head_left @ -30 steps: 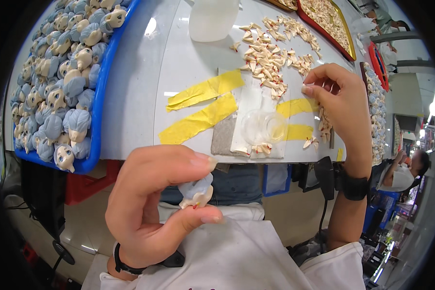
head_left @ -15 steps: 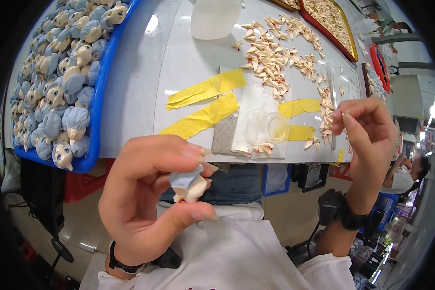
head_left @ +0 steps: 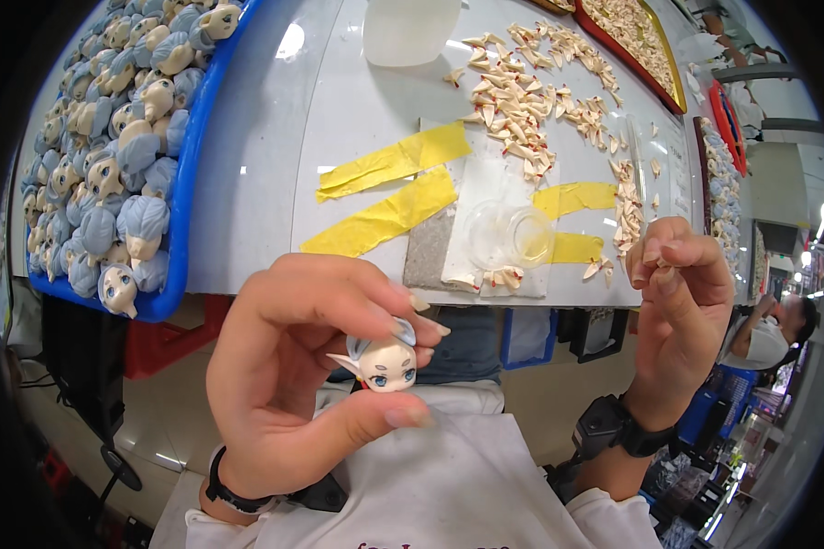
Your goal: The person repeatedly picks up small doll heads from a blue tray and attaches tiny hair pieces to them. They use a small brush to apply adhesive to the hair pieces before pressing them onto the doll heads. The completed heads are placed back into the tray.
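Between the thumb and fingers of my left hand (head_left: 284, 375) is a small doll head (head_left: 390, 366) with pale blue-grey hair. Its painted face is turned toward me, and one pointed ear with a bit of red at its base sticks out on the left. The other side is partly behind my fingers. My right hand (head_left: 682, 306) is raised over the table's right front edge, thumb and fingertips pinched together; whatever is between them is too small to make out. Beyond it lie loose cream pointed ear pieces (head_left: 513, 110) with red ends.
A blue tray (head_left: 192, 174) full of similar heads stands at left. Yellow tape strips (head_left: 394, 215) cross the white table near a clear round cup (head_left: 513, 236). A translucent container (head_left: 410, 32) and a red-and-gold tray (head_left: 673, 91) of small pieces sit farther back. Another person (head_left: 778, 329) is at far right.
My left hand has turned the doll head, so its face and one pointed ear now show, and shifted slightly right. My right hand has lowered a little, its fingers more bunched.
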Demonstrator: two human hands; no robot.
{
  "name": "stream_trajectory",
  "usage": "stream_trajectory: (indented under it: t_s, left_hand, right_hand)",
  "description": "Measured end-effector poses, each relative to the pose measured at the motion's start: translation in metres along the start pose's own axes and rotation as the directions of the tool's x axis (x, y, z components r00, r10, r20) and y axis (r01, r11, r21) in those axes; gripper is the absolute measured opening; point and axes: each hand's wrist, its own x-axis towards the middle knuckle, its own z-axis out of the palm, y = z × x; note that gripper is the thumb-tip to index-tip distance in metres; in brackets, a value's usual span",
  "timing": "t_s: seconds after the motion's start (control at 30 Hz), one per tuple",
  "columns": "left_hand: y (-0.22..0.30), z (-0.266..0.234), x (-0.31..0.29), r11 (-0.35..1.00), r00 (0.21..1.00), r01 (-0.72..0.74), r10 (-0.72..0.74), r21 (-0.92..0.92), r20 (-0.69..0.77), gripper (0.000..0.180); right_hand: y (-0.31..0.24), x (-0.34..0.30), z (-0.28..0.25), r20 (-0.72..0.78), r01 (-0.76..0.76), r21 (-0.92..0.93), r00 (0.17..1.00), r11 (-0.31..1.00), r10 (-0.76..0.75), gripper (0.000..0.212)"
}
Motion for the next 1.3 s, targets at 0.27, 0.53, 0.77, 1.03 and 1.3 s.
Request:
stream_trajectory:
  t_s: [0.27,0.53,0.77,1.03,1.3]
  left_hand:
    - [-0.010,-0.021,0.008,0.936,0.934,-0.278,0.209,0.219,0.290,0.036]
    - [-0.005,-0.012,0.001,0.974,0.980,-0.158,0.134,0.163,0.150,0.044]
    - [-0.007,-0.017,0.005,0.911,0.949,-0.283,0.222,0.299,0.222,0.045]
    - [-0.003,0.002,0.002,0.996,0.999,-0.033,0.036,0.080,-0.033,0.046]
    - [0.005,0.017,0.005,0.985,0.981,0.160,-0.166,-0.066,-0.099,0.056]
  right_hand:
    - [-0.009,0.004,0.016,-0.164,0.014,-0.275,0.985,0.961,-0.061,0.020]
    - [-0.005,0.005,0.023,-0.059,0.067,-0.394,0.993,0.917,-0.098,0.013]
    - [0.003,0.013,0.044,0.154,0.337,-0.610,0.938,0.717,-0.309,0.016]
    - [-0.002,0.010,0.055,0.234,0.402,-0.750,0.904,0.526,-0.357,0.020]
    - [-0.008,-0.005,0.064,0.119,0.259,-0.334,0.965,0.906,-0.232,0.015]
